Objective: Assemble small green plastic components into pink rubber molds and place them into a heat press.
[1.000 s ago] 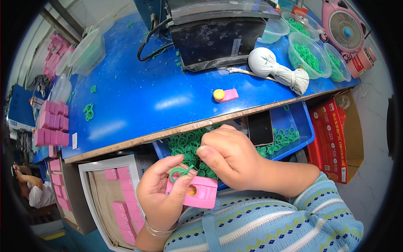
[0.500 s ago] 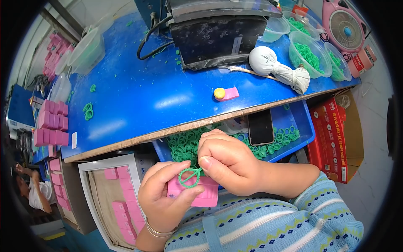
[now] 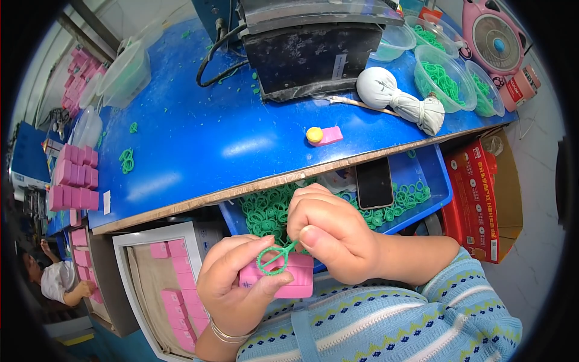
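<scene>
Low in the middle, my left hand [image 3: 232, 280] is closed on a pink block [image 3: 300, 279], which lies against its palm. Between that hand's thumb and index finger sits a green ring [image 3: 265, 270] with a bar across it and a thin stem. My right hand [image 3: 332, 232], fingers curled, pinches the end of the stem just right of the ring. Beyond both hands, a blue tray [image 3: 445, 181] holds many green rings [image 3: 265, 208] and a dark phone [image 3: 374, 184].
On the blue table [image 3: 211, 145] stand a black machine [image 3: 313, 57], a white cloth-wrapped bundle [image 3: 401, 99], bowls of green rings [image 3: 443, 84] and a small pink piece with a yellow cap [image 3: 325, 136]. Pink blocks [image 3: 187, 298] fill a lined drawer at left. A person [image 3: 57, 280] sits far left.
My right hand has shifted slightly right and down, pulling the stem, and the green ring has tilted a little. At far left, the other person's arm has come down toward pink blocks.
</scene>
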`<state>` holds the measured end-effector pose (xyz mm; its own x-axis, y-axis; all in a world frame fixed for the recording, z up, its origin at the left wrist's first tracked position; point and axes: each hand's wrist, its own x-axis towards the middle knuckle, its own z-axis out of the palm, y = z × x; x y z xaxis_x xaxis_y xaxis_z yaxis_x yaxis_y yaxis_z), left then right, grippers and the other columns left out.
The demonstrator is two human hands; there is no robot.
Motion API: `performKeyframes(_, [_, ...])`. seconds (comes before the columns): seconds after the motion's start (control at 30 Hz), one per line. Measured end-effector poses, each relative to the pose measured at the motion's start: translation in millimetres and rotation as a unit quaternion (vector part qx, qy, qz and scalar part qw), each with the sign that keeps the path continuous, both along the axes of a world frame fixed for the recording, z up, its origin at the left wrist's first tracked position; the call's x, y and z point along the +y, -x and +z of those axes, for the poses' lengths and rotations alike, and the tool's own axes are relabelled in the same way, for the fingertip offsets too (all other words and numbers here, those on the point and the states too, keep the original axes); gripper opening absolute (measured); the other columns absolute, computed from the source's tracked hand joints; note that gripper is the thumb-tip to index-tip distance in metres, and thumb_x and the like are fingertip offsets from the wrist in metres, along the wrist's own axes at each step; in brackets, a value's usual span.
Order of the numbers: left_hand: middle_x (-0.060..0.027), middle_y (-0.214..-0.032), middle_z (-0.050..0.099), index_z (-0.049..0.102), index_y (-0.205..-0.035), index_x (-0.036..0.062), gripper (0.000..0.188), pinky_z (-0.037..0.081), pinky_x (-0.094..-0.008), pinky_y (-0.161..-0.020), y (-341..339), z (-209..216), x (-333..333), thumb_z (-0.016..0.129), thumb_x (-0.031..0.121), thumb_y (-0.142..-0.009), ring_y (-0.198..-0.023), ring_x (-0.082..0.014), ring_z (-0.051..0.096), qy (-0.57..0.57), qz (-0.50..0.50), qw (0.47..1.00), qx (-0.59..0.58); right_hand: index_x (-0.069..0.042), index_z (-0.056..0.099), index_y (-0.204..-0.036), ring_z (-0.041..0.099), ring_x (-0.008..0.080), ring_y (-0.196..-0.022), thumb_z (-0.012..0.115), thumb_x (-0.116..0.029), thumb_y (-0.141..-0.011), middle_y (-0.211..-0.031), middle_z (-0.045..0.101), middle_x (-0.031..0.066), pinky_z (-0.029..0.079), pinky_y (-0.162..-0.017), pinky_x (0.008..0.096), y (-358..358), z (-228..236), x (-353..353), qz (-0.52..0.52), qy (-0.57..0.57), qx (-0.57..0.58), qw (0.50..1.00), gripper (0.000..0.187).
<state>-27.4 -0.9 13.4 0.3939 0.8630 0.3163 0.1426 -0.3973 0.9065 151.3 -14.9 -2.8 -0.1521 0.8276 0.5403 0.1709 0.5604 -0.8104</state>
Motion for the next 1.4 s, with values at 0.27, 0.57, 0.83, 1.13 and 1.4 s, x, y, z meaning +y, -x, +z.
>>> performKeyframes(0.27, [-0.0105, -0.088, 0.06, 0.063, -0.1, 0.0005, 0.043, 0.047, -0.0265, -0.067, -0.6, -0.6, -3.2, 0.08, 0.01, -0.061, -0.077, -0.017, 0.058, 0.018, 0.007, 1.0, -0.009, -0.003, 0.049, -0.085, 0.044, 0.022, -0.071, 0.04, -0.029, -0.088, -0.081, 0.047, 0.0101, 0.035, -0.069, 0.0336, -0.6, -2.7, -2.7, -0.075, -0.014, 0.01, 0.997, 0.027])
performKeyframes(0.57, [-0.0089, -0.076, 0.057, 0.058, -0.105, -0.0022, 0.035, 0.048, -0.0328, -0.058, -8.7, -20.8, 0.2, 0.061, 0.022, -0.08, -0.065, -0.0193, 0.056, 0.274, 0.0, 0.922, -0.274, -0.005, 0.051, -0.084, 0.049, 0.0284, -0.078, 0.057, -0.013, -0.077, -0.084, 0.049, 0.0105, 0.035, -0.072, 0.0413, -32.9, 9.0, 3.0, -0.191, -0.185, -0.168, 0.949, 0.012])
performKeyframes(0.83, [-0.0176, -0.08, 0.059, 0.053, -0.109, -0.0064, 0.073, 0.053, -0.0413, -0.062, -2.0, -33.2, 19.1, 0.037, 0.061, -0.086, -0.079, -0.0335, 0.059, 0.579, -0.105, 0.702, -0.401, 0.0, 0.052, -0.08, 0.051, 0.0313, -0.075, 0.049, -0.01, -0.086, -0.079, 0.054, 0.0148, 0.04, -0.07, 0.0395, -216.0, 66.9, 21.8, -0.614, -0.243, -0.255, 0.706, 0.012])
performKeyframes(1.13, [-0.0145, -0.106, 0.055, 0.039, -0.125, 0.0016, 0.05, 0.052, -0.0435, -0.067, -31.5, -15.5, 3.4, 0.044, 0.038, -0.091, -0.092, -0.0312, 0.056, 0.498, -0.077, 0.8, -0.325, -0.002, 0.063, -0.093, 0.052, 0.0339, -0.106, 0.053, -0.034, -0.084, -0.108, 0.059, 0.019, 0.043, -0.083, 0.044, -322.8, 73.4, 68.7, -0.534, 0.3, -0.358, 0.704, 0.035])
performKeyframes(1.4, [-0.0183, -0.099, 0.053, 0.04, -0.113, -0.0055, 0.056, 0.056, -0.0454, -0.066, -22.3, -25.7, 13.0, 0.061, 0.034, -0.08, -0.091, -0.0328, 0.058, 0.425, -0.145, 0.854, -0.264, -0.003, 0.058, -0.074, 0.052, 0.0269, -0.072, 0.061, -0.01, -0.075, -0.072, 0.054, 0.01, 0.041, -0.065, 0.0375, -178.0, 65.9, 35.7, -0.427, -0.201, -0.378, 0.797, 0.008])
